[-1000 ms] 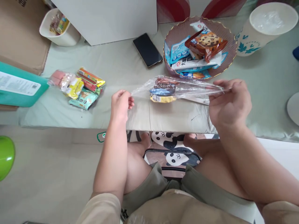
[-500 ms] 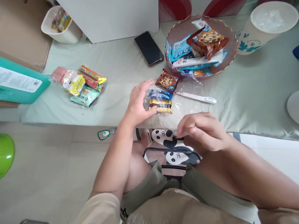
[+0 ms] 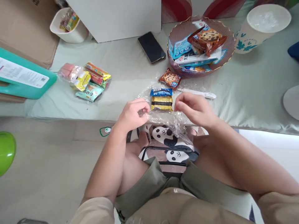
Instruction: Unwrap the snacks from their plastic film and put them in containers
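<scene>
A clear plastic bag [image 3: 179,129] lies at the table's near edge, its open end hanging over toward my lap. Two snack packs [image 3: 161,100], blue-and-white over yellow-and-black, show through the film. My left hand [image 3: 133,114] pinches the bag's film just left of the packs. My right hand [image 3: 195,109] is closed on the film just right of them. A cookie pack [image 3: 170,78] lies beyond, with a white sealing clip [image 3: 197,93] to its right on the table.
A ribbed bowl [image 3: 230,53] full of snack packs stands at the back. Left of it lies a dark phone [image 3: 151,47]. A filled bag of snacks [image 3: 85,81] lies to the left, beside a teal box [image 3: 21,79]. A white cup [image 3: 261,28] stands far right.
A second ago both hands held the bag stretched in the air. It came down onto the table, the cookie pack now lies outside it, and both hands have closed on its near edge.
</scene>
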### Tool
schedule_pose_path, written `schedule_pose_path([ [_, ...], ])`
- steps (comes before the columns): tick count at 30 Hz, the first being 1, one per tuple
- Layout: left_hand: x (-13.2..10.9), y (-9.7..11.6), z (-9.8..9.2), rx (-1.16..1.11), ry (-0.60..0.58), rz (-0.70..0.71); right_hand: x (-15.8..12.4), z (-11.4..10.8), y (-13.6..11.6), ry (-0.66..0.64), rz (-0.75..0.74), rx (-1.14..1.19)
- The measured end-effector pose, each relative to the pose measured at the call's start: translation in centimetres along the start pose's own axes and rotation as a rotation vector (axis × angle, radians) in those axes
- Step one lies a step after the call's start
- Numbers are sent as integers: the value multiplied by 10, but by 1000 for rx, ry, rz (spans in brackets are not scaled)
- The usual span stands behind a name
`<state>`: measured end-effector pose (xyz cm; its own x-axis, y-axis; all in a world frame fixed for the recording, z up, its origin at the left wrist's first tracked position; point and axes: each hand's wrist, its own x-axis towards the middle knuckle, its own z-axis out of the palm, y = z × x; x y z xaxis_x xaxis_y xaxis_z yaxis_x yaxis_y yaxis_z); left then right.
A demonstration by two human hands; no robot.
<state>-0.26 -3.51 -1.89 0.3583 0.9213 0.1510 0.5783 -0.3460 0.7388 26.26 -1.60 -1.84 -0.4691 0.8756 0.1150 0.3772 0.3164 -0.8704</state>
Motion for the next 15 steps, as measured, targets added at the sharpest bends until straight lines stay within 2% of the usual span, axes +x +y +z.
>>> schedule_pose_path([
  [1, -6, 1, -3, 6, -48, -11, 5, 5, 3, 128, -12, -75],
  [2, -13, 2, -6, 21, -92, -28, 9, 10, 6, 185, -50, -152],
  [3, -19, 2, -9, 42, -129, -50, 14, 15, 10, 187, -101, -215],
  [5, -29, 0, -15, 89, -198, -117, 20, 26, 15, 88, -184, -304],
  [8, -42, -2, -25, 144, -320, -287, 24, 38, 20, -38, -159, -411],
  [11, -49, 1, -35, 161, -557, -490, 22, 43, 23, -85, -91, -471],
  [13, -48, 4, -42, 63, -756, -524, 22, 43, 25, -80, -87, -462],
  [14, -45, 5, -45, -28, -814, -499, 22, 43, 26, -67, -92, -453],
  [15, -41, 4, -47, -130, -818, -460, 23, 43, 28, -53, -101, -445],
])
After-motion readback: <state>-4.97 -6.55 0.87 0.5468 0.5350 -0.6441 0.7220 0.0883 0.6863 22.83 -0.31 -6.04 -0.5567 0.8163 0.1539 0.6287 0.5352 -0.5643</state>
